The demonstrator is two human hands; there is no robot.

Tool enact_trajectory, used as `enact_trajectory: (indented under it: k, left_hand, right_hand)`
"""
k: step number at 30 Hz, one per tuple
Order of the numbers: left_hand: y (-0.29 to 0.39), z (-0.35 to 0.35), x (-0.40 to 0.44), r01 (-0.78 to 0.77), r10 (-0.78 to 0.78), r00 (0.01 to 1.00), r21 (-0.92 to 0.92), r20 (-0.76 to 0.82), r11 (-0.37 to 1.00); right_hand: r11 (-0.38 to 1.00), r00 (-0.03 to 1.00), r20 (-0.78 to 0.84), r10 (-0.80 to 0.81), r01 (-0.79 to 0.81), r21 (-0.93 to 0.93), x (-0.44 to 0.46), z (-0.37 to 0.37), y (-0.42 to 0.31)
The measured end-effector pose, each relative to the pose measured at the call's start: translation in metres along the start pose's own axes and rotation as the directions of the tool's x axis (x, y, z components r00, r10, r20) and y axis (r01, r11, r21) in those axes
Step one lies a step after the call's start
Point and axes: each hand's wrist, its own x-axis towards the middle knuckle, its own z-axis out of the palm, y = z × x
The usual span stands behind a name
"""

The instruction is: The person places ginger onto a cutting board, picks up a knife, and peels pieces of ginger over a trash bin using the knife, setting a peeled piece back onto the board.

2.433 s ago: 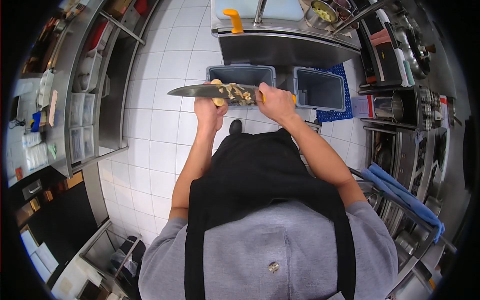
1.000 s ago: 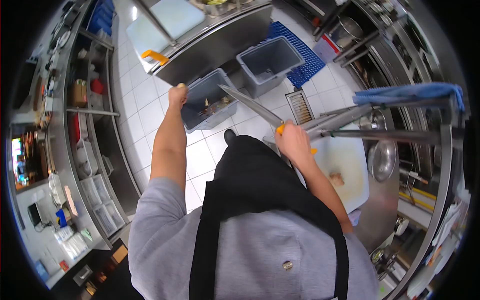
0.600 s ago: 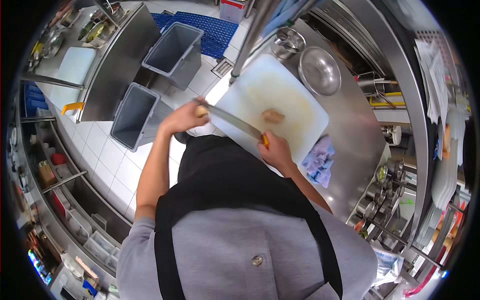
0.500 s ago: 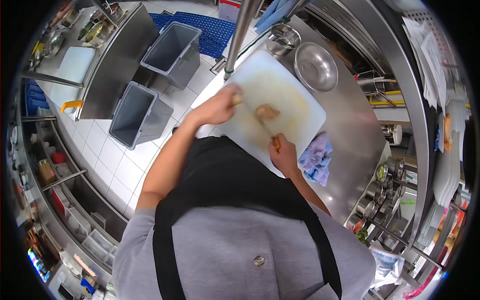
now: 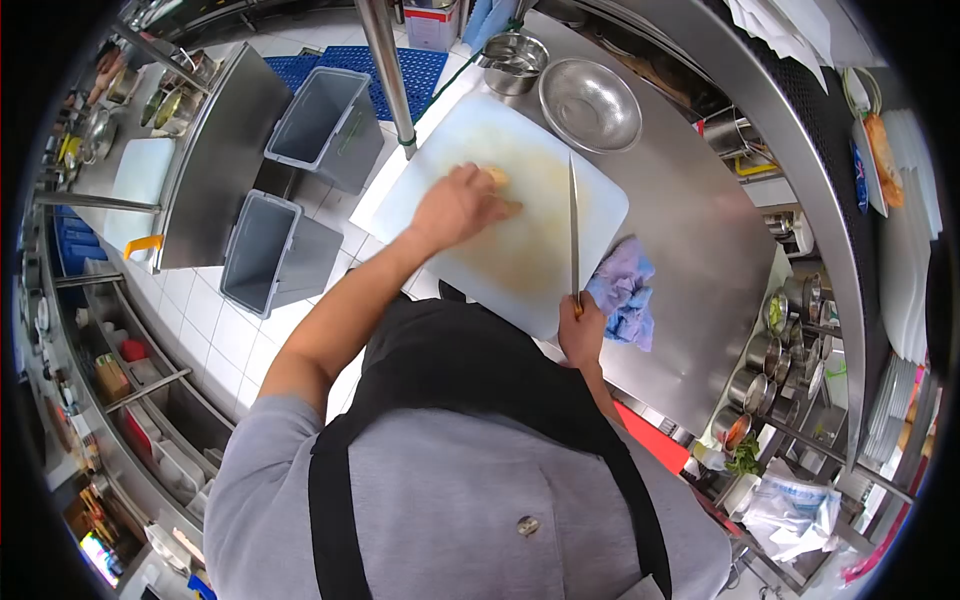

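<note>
My right hand [image 5: 582,325] grips a long kitchen knife [image 5: 574,225] by its orange-brown handle. The narrow blade points away from me over the right part of the white cutting board [image 5: 450,255]. My left hand [image 5: 460,208] is over the board's left half, its fingers curled down around pale tan food. One yellowish-tan food piece [image 5: 497,178] shows at the fingertips, and another tan bit [image 5: 513,209] sticks out beside the thumb side. What kind of food it is I cannot make out. The knife and the food are apart.
A crumpled purple-blue cloth [image 5: 625,300] lies right of the board. Behind it stand a steel bowl [image 5: 590,105] and a steel pot [image 5: 513,65]. A metal post [image 5: 388,75] rises at the board's far left corner. Two grey bins [image 5: 265,255] are on the floor to the left.
The knife has swung away from the food to the right and now points forward. My left hand has come down onto the tan food that lay mid-board, and that food is now further left.
</note>
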Motion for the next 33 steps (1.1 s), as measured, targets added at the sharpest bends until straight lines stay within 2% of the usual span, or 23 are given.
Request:
enact_trajectory:
  k: [1, 2, 4, 5, 8, 10, 11, 12, 13, 14, 15, 17, 18, 21, 23, 25, 26, 27, 29, 30, 31, 32, 33]
  left_hand:
    - [0.008, 0.003, -0.009, -0.086, 0.082, 0.995, 0.054, 0.060, 0.995]
    - [0.009, 0.010, -0.017, -0.077, 0.074, 0.996, 0.058, 0.054, 0.995]
    - [0.004, 0.029, -0.032, -0.118, 0.132, 0.987, 0.152, -0.088, 0.981]
    - [0.000, 0.036, -0.036, -0.110, 0.125, 0.988, 0.151, -0.094, 0.982]
    - [-0.012, 0.039, -0.050, -0.029, 0.040, 0.994, 0.105, -0.103, 0.994]
    - [-0.023, 0.024, -0.063, 0.087, -0.082, 0.992, -0.053, 0.100, 0.995]
    - [-0.029, 0.015, -0.072, 0.102, -0.098, 0.992, -0.052, 0.086, 0.993]
    - [-0.025, -0.010, -0.082, 0.308, -0.294, 0.952, -0.281, 0.091, 0.909]
    - [-0.030, -0.029, -0.090, 0.469, -0.467, 0.874, -0.489, 0.136, 0.735]
    - [-0.050, -0.044, -0.101, 0.518, -0.518, 0.830, -0.631, 0.207, 0.577]
    - [-0.066, -0.057, -0.112, 0.482, -0.545, 0.803, -0.801, 0.242, 0.355]
    - [-0.105, -0.086, -0.137, 0.271, -0.525, 0.805, -0.958, 0.276, -0.088]
    - [-0.117, -0.103, -0.147, 0.150, -0.583, 0.775, -0.967, 0.244, -0.206]
    - [-0.157, -0.142, -0.183, -0.146, -0.654, 0.750, -0.942, 0.093, -0.302]
    - [-0.178, -0.160, -0.204, -0.250, -0.685, 0.728, -0.923, 0.019, -0.292]
    - [-0.182, -0.184, -0.217, -0.327, -0.803, 0.583, -0.940, -0.121, -0.095]
    - [-0.183, -0.194, -0.222, -0.383, -0.851, 0.499, -0.922, -0.162, -0.049]
    - [-0.192, -0.198, -0.231, -0.407, -0.866, 0.466, -0.913, -0.180, -0.029]
    - [-0.209, -0.202, -0.251, -0.452, -0.908, 0.319, -0.886, -0.270, 0.105]
    - [-0.211, -0.211, -0.259, -0.454, -0.924, 0.263, -0.881, -0.277, 0.135]
    - [-0.215, -0.213, -0.264, -0.490, -0.963, 0.136, -0.861, -0.232, 0.138]
    - [-0.224, -0.212, -0.280, -0.462, -0.961, 0.146, -0.875, -0.234, 0.143]
    - [-0.225, -0.218, -0.293, -0.431, -0.960, 0.158, -0.890, -0.232, 0.145]
  right_hand:
    - [1.000, 1.000, 0.006, 0.010, -0.010, -0.018, -0.001, 0.000, 0.000]
    - [0.999, 1.000, 0.013, 0.018, -0.017, -0.035, 0.000, 0.000, -0.001]
    - [0.999, 1.000, 0.012, -0.020, 0.020, -0.037, 0.004, 0.003, -0.002]
    - [0.998, 0.999, 0.003, -0.047, 0.047, -0.040, 0.005, 0.004, -0.003]
    - [0.989, 0.992, 0.050, -0.117, 0.121, -0.081, 0.012, 0.009, -0.016]
    - [0.985, 0.985, 0.090, -0.150, 0.157, -0.078, 0.015, 0.018, -0.032]
    - [0.980, 0.977, 0.119, -0.176, 0.185, -0.068, 0.018, 0.025, -0.042]
    - [0.977, 0.973, 0.133, -0.191, 0.201, -0.069, 0.020, 0.033, -0.051]
    - [0.959, 0.949, 0.175, -0.263, 0.277, -0.064, 0.023, 0.042, -0.062]
    - [0.934, 0.917, 0.219, -0.333, 0.353, -0.055, 0.025, 0.052, -0.074]
    - [0.927, 0.906, 0.240, -0.350, 0.371, -0.050, 0.026, 0.061, -0.091]
    - [0.904, 0.840, 0.346, -0.418, 0.423, 0.067, 0.027, 0.083, -0.138]
    - [0.891, 0.813, 0.377, -0.443, 0.447, 0.082, 0.029, 0.100, -0.159]
    - [0.825, 0.693, 0.475, -0.543, 0.546, 0.145, 0.032, 0.154, -0.227]
    - [0.773, 0.602, 0.514, -0.611, 0.592, 0.226, 0.028, 0.189, -0.284]
    - [0.736, 0.520, 0.552, -0.652, 0.609, 0.296, 0.015, 0.223, -0.337]
    - [0.680, 0.464, 0.538, -0.704, 0.660, 0.321, 0.010, 0.243, -0.357]
    - [0.619, 0.404, 0.522, -0.751, 0.705, 0.345, 0.003, 0.261, -0.375]
    - [0.566, 0.295, 0.588, -0.753, 0.746, 0.351, -0.012, 0.294, -0.406]
    - [0.448, 0.180, 0.558, -0.810, 0.804, 0.391, -0.021, 0.315, -0.415]
    - [0.322, 0.060, 0.520, -0.852, 0.844, 0.430, -0.032, 0.330, -0.424]
    - [0.260, -0.020, 0.517, -0.856, 0.846, 0.465, -0.043, 0.339, -0.432]
    - [0.248, -0.047, 0.522, -0.852, 0.841, 0.481, -0.054, 0.348, -0.438]
